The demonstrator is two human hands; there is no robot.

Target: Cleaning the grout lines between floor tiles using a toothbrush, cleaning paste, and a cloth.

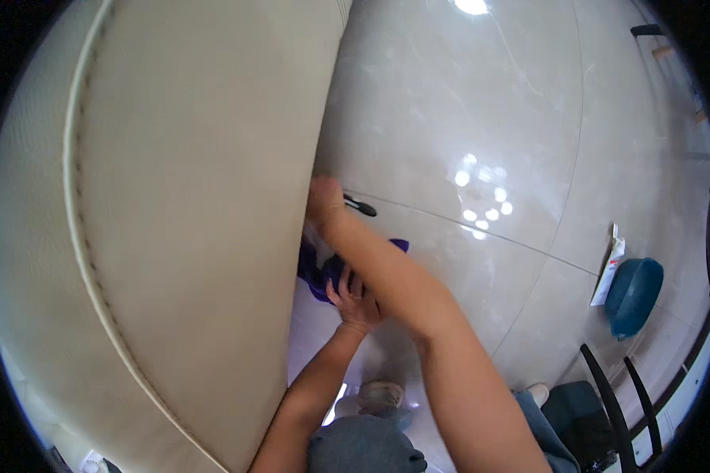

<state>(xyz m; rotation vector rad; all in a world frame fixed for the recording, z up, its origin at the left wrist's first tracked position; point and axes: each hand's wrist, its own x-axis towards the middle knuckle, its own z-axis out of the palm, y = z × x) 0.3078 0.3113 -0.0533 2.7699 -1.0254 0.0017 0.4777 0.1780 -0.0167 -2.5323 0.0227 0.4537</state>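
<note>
My left hand (356, 306) lies against a bunched purple cloth (331, 277) on the floor, its fingers apart and bent over the fabric. Whether it grips the cloth is not plain. My right hand (325, 198) is blurred and curled at the lower edge of a cream leather sofa (201, 195), partly hidden by that edge. What its fingers may hold cannot be made out. Just right of this hand, a black handle (362, 206) of some tool shows on the floor. Across the purple cloth passes my right forearm, covering part of it.
Glossy floor tiles (426, 118) stretch to the right. A teal plastic basin (634, 295) stands there beside a white packet (608, 272). Dark chair legs (609, 402) and a dark bin-like container (574, 408) are at lower right. My knee (364, 443) is close below.
</note>
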